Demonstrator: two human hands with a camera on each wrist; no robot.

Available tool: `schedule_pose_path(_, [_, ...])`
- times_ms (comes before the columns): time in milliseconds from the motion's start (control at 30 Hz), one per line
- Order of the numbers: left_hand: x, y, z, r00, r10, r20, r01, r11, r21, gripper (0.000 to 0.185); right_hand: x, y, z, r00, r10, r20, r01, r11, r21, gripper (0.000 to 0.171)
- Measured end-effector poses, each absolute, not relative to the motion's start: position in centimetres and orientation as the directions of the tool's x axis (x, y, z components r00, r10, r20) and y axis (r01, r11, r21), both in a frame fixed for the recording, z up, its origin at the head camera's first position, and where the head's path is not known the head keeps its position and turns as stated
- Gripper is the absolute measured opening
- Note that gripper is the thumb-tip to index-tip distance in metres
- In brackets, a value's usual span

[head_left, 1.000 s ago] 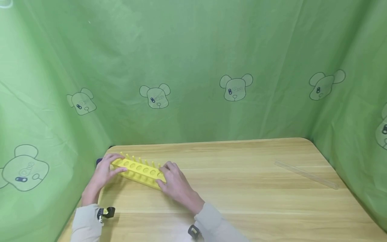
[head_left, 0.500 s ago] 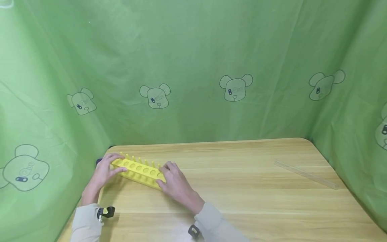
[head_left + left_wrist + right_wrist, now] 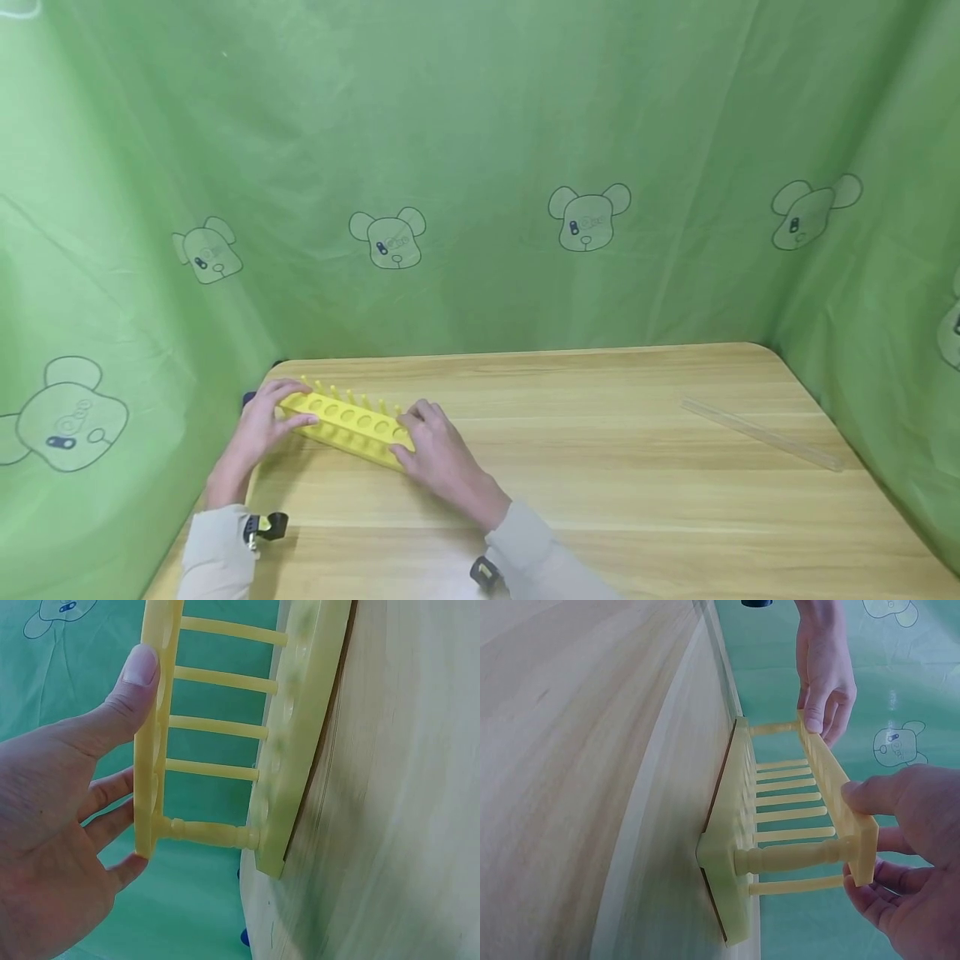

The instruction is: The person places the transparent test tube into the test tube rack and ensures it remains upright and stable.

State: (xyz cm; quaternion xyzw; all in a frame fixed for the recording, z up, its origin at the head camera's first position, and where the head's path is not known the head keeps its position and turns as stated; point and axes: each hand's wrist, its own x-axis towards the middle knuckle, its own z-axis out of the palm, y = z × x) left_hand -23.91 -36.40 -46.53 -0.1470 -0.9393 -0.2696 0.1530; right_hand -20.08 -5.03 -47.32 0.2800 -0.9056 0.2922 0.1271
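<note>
The yellow rack (image 3: 347,421) is stood on the wooden table (image 3: 600,467) near its far left corner, long axis running left to right. Its left end is pinched by the left hand (image 3: 258,425), its right end by the right hand (image 3: 438,450), each equally near.

Yellow rack (image 3: 348,419): smooth glossy plastic. Table (image 3: 600,467): matt wood grain.

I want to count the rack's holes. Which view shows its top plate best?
The head view: the yellow test tube rack shows its row of holes. Both wrist views show it side-on, only rods and plate edges.
</note>
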Motion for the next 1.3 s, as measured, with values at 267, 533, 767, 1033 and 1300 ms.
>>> schedule_pose_path(267, [-24.0,-36.3,-46.5,-0.92,0.184,0.347,0.341,0.812,0.474,0.053,-20.1,-4.6,-47.1,-0.819,-0.432,0.378,-0.572,0.674,-0.467,0.044])
schedule_pose_path(533, [-23.7,-35.9,-46.8,-0.911,0.191,0.366,0.351,0.825,0.443,0.053,-20.2,-4.1,-47.1,-0.814,-0.445,0.373,-0.579,0.676,-0.456,0.044])
schedule_pose_path(767, [-23.5,-35.5,-46.9,-0.915,0.185,0.359,0.339,0.836,0.432,0.053,-20.4,-3.6,-47.3,-0.814,-0.455,0.362,-0.58,0.679,-0.451,0.045])
schedule_pose_path(1033, [-23.3,-35.0,-46.9,-0.916,0.183,0.356,0.352,0.792,0.498,0.049,-20.5,-3.0,-47.3,-0.799,-0.464,0.382,-0.599,0.668,-0.441,0.045])
schedule_pose_path(1300, [-23.3,-34.6,-46.8,-0.912,0.183,0.367,0.364,0.773,0.52,0.046,-20.7,-2.3,-47.4,-0.783,-0.467,0.411,-0.619,0.647,-0.445,0.045])
